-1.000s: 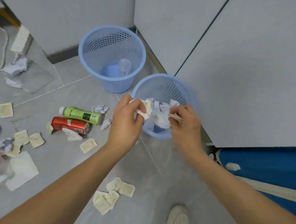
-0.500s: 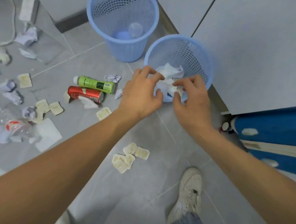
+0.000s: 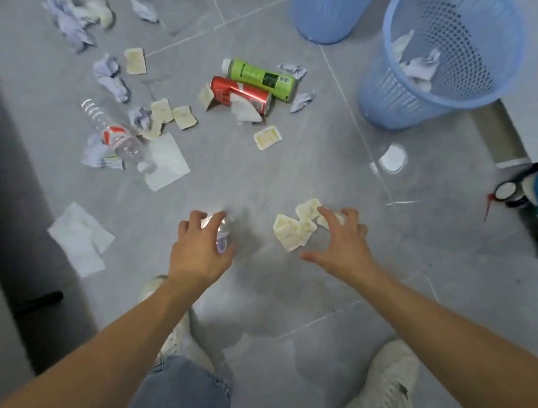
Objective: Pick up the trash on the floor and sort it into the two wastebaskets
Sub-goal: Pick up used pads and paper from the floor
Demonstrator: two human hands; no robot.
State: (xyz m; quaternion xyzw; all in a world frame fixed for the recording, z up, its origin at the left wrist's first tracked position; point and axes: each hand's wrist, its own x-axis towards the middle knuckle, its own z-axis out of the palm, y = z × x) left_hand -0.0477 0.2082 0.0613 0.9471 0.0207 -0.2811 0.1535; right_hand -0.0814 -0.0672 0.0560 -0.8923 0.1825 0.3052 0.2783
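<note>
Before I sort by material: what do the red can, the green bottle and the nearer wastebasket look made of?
Red can: likely metal, glossy with a bright streak of glare. Green bottle: probably plastic, covered by a matte printed label, white cap. Nearer wastebasket: light blue plastic, moulded lattice of holes.

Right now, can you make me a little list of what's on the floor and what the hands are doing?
left hand: reaching down over a small clear bottle
right hand: fingers spread over a pile of cream packets
near wastebasket: crumpled paper inside
drinks on floor: red can, green bottle, clear water bottle
also scattered: paper balls, flat tissues
</note>
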